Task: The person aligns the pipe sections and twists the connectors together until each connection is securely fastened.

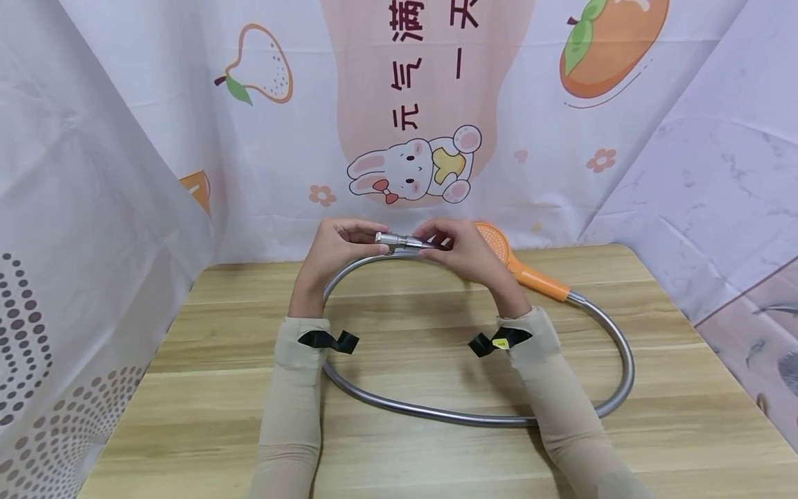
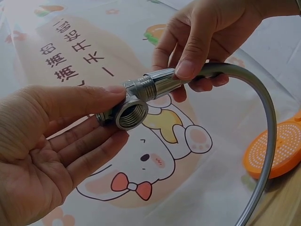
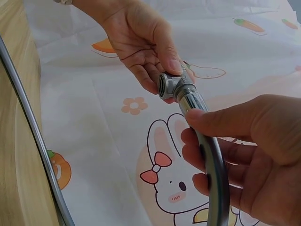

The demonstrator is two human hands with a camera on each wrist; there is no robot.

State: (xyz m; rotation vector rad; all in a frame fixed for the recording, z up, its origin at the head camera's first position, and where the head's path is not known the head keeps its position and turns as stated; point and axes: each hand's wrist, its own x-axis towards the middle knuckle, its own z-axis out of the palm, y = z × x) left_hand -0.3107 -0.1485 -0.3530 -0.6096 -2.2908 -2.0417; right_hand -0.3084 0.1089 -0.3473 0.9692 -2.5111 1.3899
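My left hand [image 2: 70,127] pinches a metal tee fitting [image 2: 134,109] between thumb and fingers; one of its threaded openings faces the left wrist camera. The tapered metal end nut [image 2: 162,82] of a grey shower hose [image 2: 263,94] sits over the fitting's threaded end, with some thread still showing. Thumb and fingers of my right hand [image 3: 254,146] hold the hose just behind that nut. Both hands are close together over the table's far edge. The hose loops round to an orange shower head [image 1: 539,281], which lies to the right of my right hand.
The hose's long curve [image 1: 436,414] lies on the wooden table [image 1: 424,333], passing under my right forearm. A printed white cloth [image 1: 299,152] hangs right behind the table's far edge, with more cloth at both sides.
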